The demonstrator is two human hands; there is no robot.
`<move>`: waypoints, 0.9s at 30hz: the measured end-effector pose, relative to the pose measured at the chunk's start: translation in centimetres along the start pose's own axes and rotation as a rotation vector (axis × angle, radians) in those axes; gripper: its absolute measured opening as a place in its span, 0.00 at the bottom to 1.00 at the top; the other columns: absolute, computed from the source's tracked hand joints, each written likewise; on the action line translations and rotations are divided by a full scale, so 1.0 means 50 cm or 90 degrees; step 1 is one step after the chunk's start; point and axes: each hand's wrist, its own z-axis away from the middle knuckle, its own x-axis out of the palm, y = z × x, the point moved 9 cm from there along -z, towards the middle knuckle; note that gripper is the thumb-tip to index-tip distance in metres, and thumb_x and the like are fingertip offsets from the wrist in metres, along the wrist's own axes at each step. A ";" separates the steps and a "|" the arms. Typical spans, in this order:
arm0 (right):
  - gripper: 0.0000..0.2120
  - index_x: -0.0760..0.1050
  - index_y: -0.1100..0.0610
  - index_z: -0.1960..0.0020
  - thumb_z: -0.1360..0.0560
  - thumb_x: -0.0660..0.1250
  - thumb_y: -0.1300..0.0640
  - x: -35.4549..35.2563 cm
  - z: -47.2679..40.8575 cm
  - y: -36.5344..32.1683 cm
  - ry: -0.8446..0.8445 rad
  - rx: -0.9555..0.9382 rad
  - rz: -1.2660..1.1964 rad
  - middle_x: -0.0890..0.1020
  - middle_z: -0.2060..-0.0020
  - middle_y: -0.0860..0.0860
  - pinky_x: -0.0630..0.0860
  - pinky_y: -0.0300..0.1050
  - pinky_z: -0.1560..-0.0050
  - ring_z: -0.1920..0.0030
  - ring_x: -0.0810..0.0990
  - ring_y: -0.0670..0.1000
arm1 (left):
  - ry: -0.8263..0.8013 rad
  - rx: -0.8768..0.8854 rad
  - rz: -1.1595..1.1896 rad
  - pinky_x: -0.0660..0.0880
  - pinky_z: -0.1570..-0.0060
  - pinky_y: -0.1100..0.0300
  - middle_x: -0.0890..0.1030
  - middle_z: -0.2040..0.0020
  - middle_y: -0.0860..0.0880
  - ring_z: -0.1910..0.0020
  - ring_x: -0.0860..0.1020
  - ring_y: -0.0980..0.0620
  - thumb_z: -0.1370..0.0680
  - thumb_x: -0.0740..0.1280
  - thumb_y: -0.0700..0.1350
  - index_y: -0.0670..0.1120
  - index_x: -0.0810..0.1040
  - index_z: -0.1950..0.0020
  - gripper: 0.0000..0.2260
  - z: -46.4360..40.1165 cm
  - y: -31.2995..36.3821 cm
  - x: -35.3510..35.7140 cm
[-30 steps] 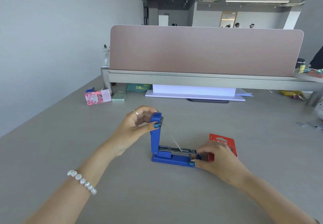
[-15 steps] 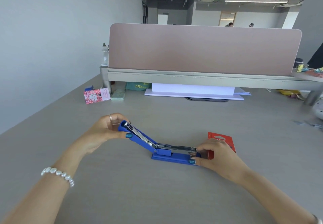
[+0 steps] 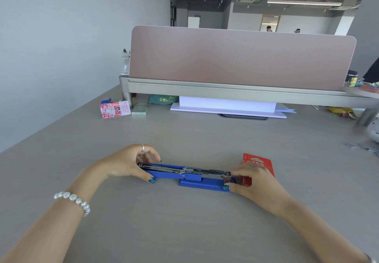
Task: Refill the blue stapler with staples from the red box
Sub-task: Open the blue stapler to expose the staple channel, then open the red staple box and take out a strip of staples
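The blue stapler (image 3: 194,178) lies on the grey desk, swung fully open so its top arm lies flat to the left and the metal staple channel faces up. My left hand (image 3: 127,165) grips the far end of that top arm against the desk. My right hand (image 3: 254,177) pinches the front end of the stapler's base and magazine. The red box (image 3: 259,164) lies just behind my right hand, partly hidden by it.
A pink desk divider (image 3: 235,57) on a grey rail crosses the back. Under it sit a white paper stack (image 3: 225,105), a green pouch (image 3: 162,99), a pink patterned box (image 3: 114,109) and a pale green pad (image 3: 140,110). Small clutter lies at far right (image 3: 361,149).
My left hand has swung the stapler's top arm from upright down and leftward until it lies flat on the desk. My right hand has stayed at the stapler's front.
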 end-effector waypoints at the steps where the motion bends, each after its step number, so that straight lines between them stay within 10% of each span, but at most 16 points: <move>1: 0.09 0.77 0.52 0.62 0.31 0.69 0.47 -0.005 0.001 -0.001 0.016 0.004 -0.009 0.79 0.66 0.46 0.69 0.41 0.59 0.62 0.73 0.45 | 0.001 0.001 -0.018 0.76 0.54 0.57 0.81 0.55 0.55 0.57 0.79 0.56 0.43 0.77 0.51 0.57 0.77 0.54 0.20 -0.001 0.007 0.002; 6: 0.17 0.77 0.46 0.45 0.34 0.72 0.47 -0.083 0.015 0.040 0.133 0.064 -0.023 0.76 0.50 0.39 0.70 0.52 0.38 0.43 0.70 0.42 | 0.087 0.096 -0.025 0.72 0.42 0.58 0.81 0.50 0.57 0.47 0.77 0.60 0.40 0.73 0.55 0.56 0.77 0.56 0.15 0.000 0.102 0.002; 12: 0.50 0.62 0.39 0.34 0.54 0.62 0.21 -0.057 0.050 0.115 -0.095 0.154 0.080 0.61 0.36 0.36 0.61 0.49 0.30 0.32 0.57 0.43 | 0.034 0.169 -0.093 0.71 0.45 0.63 0.81 0.52 0.58 0.49 0.76 0.62 0.29 0.71 0.46 0.55 0.77 0.53 0.08 -0.037 0.227 0.099; 20: 0.20 0.77 0.41 0.47 0.39 0.74 0.45 -0.070 0.064 0.126 -0.010 0.115 -0.109 0.75 0.43 0.38 0.73 0.35 0.43 0.43 0.75 0.39 | 0.052 0.262 -0.252 0.69 0.43 0.57 0.77 0.46 0.54 0.44 0.72 0.55 0.25 0.65 0.45 0.54 0.75 0.45 0.10 -0.114 0.330 0.209; 27: 0.17 0.80 0.50 0.47 0.36 0.71 0.50 -0.084 0.071 0.150 0.001 0.131 -0.366 0.82 0.44 0.45 0.74 0.34 0.44 0.44 0.79 0.42 | 0.015 0.303 -0.261 0.68 0.45 0.60 0.78 0.45 0.54 0.45 0.71 0.57 0.31 0.72 0.51 0.57 0.75 0.41 0.19 -0.129 0.336 0.256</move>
